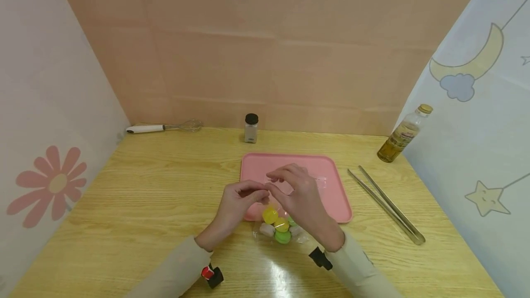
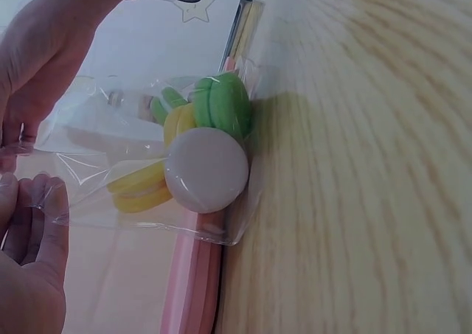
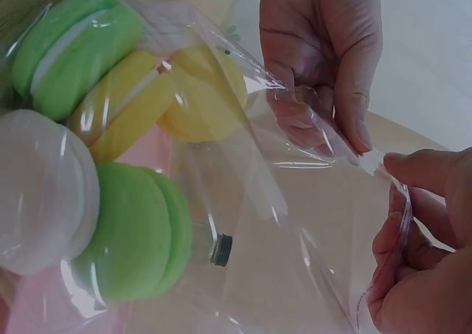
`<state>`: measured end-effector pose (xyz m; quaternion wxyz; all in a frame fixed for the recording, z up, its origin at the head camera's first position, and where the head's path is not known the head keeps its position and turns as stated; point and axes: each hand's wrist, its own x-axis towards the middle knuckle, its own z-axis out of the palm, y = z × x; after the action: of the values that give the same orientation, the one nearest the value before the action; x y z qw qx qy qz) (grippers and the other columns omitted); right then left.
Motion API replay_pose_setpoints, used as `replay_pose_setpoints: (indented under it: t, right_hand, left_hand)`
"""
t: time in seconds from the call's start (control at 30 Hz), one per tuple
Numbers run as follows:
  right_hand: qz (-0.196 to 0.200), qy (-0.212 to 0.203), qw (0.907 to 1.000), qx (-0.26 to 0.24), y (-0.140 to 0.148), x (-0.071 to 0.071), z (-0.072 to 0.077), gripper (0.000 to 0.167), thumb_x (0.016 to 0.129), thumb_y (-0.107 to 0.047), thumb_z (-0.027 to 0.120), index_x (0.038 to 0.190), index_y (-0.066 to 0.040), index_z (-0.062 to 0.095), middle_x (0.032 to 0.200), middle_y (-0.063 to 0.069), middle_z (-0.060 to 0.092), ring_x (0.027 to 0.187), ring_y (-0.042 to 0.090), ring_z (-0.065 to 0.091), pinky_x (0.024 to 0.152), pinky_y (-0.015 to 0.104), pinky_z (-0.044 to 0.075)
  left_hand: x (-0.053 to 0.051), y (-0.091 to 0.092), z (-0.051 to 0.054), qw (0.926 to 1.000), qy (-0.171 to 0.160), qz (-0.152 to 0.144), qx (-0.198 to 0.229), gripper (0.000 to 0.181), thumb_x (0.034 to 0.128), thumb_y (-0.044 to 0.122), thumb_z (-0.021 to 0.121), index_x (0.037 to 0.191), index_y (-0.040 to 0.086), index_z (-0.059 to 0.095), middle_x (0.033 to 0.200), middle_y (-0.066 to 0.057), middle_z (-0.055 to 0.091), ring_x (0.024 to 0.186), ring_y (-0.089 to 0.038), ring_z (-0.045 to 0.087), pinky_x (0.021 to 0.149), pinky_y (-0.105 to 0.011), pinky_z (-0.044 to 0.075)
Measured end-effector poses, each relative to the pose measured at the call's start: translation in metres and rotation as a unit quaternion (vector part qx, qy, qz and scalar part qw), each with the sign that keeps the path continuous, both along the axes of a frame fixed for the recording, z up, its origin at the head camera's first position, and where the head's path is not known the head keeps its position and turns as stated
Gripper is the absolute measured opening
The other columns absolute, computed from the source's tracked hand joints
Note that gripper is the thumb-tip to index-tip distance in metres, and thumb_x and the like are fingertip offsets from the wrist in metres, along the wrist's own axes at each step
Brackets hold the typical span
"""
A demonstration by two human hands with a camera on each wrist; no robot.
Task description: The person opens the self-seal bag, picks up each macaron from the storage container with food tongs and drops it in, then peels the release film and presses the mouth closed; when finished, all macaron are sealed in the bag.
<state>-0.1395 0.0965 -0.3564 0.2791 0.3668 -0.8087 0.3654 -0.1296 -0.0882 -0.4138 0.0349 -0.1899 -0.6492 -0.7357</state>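
Observation:
A clear plastic bag (image 3: 251, 194) of macarons hangs from both hands at the near edge of the pink tray (image 1: 337, 197). Inside are green (image 3: 125, 231), yellow (image 2: 139, 186) and whitish macarons (image 2: 206, 169). My left hand (image 1: 233, 206) pinches the bag's top edge between thumb and fingers. Close beside it, my right hand (image 1: 304, 199) pinches the same edge, thumb and fingertip nearly meeting the left hand's. In the right wrist view the film stretches between the two hands. Whether the bag's mouth is sealed, I cannot tell.
Metal tongs (image 1: 387, 206) lie right of the tray. An oil bottle (image 1: 403, 134) stands at the back right, a black-capped jar (image 1: 250, 128) behind the tray. A whisk (image 1: 165, 127) lies at the back left. Walls rise on the left, right and behind the wooden table (image 1: 165, 174).

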Motion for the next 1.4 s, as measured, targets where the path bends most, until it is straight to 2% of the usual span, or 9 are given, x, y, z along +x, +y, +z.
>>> replay_pose_setpoints:
  t: [0.3, 0.77, 1.0, 1.4]
  right_hand:
    - [-0.003, 0.015, 0.9999, 0.003, -0.0021, 0.0, -0.0021, 0.017, 0.081, 0.002, 0.083, 0.096, -0.004, 0.078, 0.093, 0.001, 0.073, 0.082, 0.014, 0.064, 0.074, 0.031, 0.048]
    - [0.006, 0.079, 0.9968, 0.012, -0.0034, -0.003, -0.0065, 0.021, 0.074, 0.003, 0.088, 0.092, -0.002, 0.078, 0.091, 0.002, 0.074, 0.08, 0.017, 0.065, 0.07, 0.034, 0.044]
    - [0.001, 0.059, 0.9981, 0.014, -0.0034, -0.0004, -0.0054, 0.014, 0.078, 0.0, 0.086, 0.091, -0.001, 0.079, 0.09, 0.002, 0.075, 0.08, 0.017, 0.065, 0.071, 0.031, 0.043]
    - [-0.002, 0.043, 0.9989, 0.017, -0.0019, 0.0023, -0.0047, 0.019, 0.082, -0.001, 0.082, 0.099, -0.005, 0.076, 0.088, 0.001, 0.074, 0.077, 0.014, 0.065, 0.072, 0.035, 0.047]
  left_hand:
    - [0.001, 0.0012, 0.0007, 1.0, 0.0, -0.003, 0.005, 0.012, 0.0953, 0.003, 0.069, 0.102, -0.006, 0.073, 0.092, -0.021, 0.072, 0.081, -0.022, 0.072, 0.075, -0.036, 0.059]
    - [0.0024, 0.0016, 0.0009, 1.0, -0.006, -0.005, 0.004, 0.014, 0.0952, 0.005, 0.07, 0.104, -0.005, 0.074, 0.092, -0.02, 0.073, 0.081, -0.022, 0.071, 0.074, -0.035, 0.059]
    - [0.0033, 0.0019, 0.0024, 0.9999, -0.005, -0.009, 0.003, 0.015, 0.0957, 0.004, 0.069, 0.106, -0.006, 0.074, 0.094, -0.021, 0.073, 0.082, -0.022, 0.071, 0.074, -0.034, 0.059]
    - [0.0037, 0.0027, 0.0009, 0.9999, -0.009, -0.005, -0.004, 0.014, 0.0953, 0.005, 0.07, 0.105, -0.004, 0.075, 0.094, -0.019, 0.073, 0.082, -0.023, 0.072, 0.075, -0.036, 0.059]
